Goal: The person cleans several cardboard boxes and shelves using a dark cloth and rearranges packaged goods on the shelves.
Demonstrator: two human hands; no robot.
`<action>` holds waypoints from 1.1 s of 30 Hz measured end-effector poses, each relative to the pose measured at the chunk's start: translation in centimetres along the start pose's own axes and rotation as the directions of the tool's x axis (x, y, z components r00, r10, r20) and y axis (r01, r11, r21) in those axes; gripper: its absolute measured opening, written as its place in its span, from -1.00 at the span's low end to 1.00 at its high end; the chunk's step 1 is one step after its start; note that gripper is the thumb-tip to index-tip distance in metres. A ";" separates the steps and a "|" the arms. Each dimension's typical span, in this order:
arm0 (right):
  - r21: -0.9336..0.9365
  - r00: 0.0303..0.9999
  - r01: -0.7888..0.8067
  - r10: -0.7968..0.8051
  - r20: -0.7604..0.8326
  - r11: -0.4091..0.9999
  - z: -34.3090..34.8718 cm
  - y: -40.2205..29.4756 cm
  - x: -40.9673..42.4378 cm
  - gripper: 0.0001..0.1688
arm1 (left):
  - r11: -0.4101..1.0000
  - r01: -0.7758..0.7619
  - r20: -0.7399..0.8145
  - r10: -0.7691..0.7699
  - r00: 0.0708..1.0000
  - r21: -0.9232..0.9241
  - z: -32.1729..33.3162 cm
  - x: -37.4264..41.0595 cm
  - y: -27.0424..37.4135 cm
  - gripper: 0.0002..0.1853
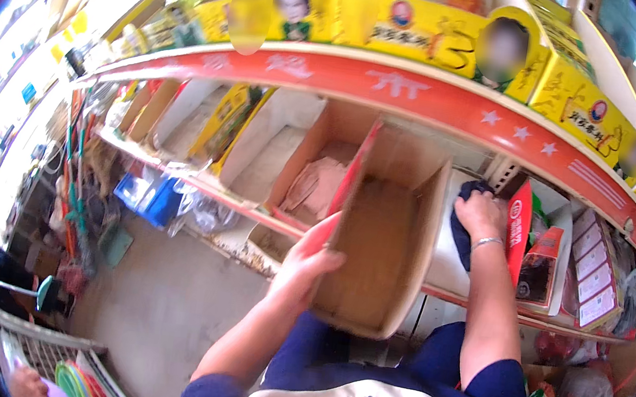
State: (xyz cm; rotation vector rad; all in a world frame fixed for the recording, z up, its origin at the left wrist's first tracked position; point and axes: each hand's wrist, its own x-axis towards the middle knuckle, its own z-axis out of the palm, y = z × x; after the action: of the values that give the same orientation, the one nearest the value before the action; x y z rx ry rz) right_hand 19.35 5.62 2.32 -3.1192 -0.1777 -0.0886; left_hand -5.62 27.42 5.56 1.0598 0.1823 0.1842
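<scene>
My left hand (311,257) grips the left side wall of a long, open cardboard box (377,253), thumb inside the rim. The box is tilted, its near end overhanging the shelf edge. Its brown bottom shows no goods, and its outer left side is red. To the right, my right hand (481,214) presses a dark cloth (463,231) onto the white shelf board (446,262), close to the back upright. A bracelet circles that wrist. Just right of this hand stands a red-fronted carton (518,232) with packets in it.
Left along the shelf stand more open boxes, one holding pink paper (313,186). Above runs a red shelf strip (333,72) with yellow display boxes (422,30) over it. A blue box (148,195) hangs below left. Another person's hand (27,383) is by a metal cart (40,326).
</scene>
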 end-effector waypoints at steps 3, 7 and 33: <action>0.030 0.994 0.091 -0.092 0.057 0.995 0.8 1.2 -2.1 -0.43 | 0.999 -0.010 0.043 0.011 0.999 -0.037 1.7 4.1 -1.8 -0.34; 0.076 0.961 0.255 -0.262 0.090 0.964 0.0 1.5 -5.7 -0.45 | 0.996 -0.011 0.056 0.016 0.998 -0.084 3.6 9.3 -3.8 -0.43; 0.236 0.815 0.572 -0.510 -0.276 0.786 1.2 -0.5 -7.6 -0.48 | 0.179 -0.194 0.027 0.664 0.747 0.964 1.0 12.1 -5.3 -0.67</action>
State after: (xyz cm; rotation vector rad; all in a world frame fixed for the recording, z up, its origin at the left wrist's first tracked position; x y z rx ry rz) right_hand 11.87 5.25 0.65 -2.6200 -0.9833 -0.3400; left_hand 6.70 26.95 0.64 2.3031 0.3812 0.9730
